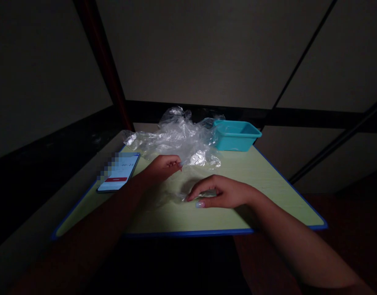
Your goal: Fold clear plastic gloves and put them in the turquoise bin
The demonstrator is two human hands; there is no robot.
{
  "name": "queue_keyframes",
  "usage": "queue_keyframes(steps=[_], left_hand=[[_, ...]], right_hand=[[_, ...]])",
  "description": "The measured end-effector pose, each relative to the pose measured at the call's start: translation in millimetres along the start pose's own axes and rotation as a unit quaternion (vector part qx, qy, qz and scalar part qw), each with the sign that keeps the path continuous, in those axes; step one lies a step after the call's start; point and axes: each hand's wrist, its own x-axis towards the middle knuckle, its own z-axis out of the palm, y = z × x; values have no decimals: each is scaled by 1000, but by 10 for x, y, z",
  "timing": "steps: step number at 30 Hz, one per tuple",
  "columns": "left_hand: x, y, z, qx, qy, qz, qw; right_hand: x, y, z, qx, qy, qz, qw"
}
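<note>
My left hand (pixel 165 167) is closed in a pinch at the near edge of a crumpled heap of clear plastic bags (pixel 179 137). Between my two hands a thin clear plastic bag (pixel 172 197) lies spread low over the table, hard to make out against the green top. My right hand (pixel 226 191) is curved over its right part, thumb and fingertips drawn in on the film. Some of the plastic shows under the right palm.
A turquoise plastic basket (pixel 237 143) stands at the back right of the green table (pixel 262 176), touching the heap. On the left lies a phone (pixel 119 174) with a timer on its screen. Blue edging borders the tabletop, and dark panels rise behind it.
</note>
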Motion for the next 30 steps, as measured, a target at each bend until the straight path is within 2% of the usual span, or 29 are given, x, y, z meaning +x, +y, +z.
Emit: queue_keyframes(steps=[5,7,9,12,16,19,23,27,30], left_hand=[[3,-14,7,-136,-164,-44,976],[-5,20,7,-131,-211,-62,967],[-17,72,3,-94,-229,-79,966],[-30,120,-9,-55,-242,-91,964],[-23,76,-20,-59,-253,-99,961],[-12,35,-25,-38,-223,-81,971],[-2,44,-33,-2,-156,-76,985],[-3,65,-17,1,-158,-67,985],[-7,55,10,-36,-156,-59,985]], right_hand=[[39,101,7,35,29,7,999],[42,133,4,57,31,9,998],[42,160,1,76,33,9,997],[47,187,-7,65,54,7,996],[45,194,-40,0,107,20,994],[15,188,-88,-16,126,53,991],[-31,180,-146,-33,73,120,990],[-33,184,-164,-53,25,129,990],[-24,197,-159,-54,-10,123,991]])
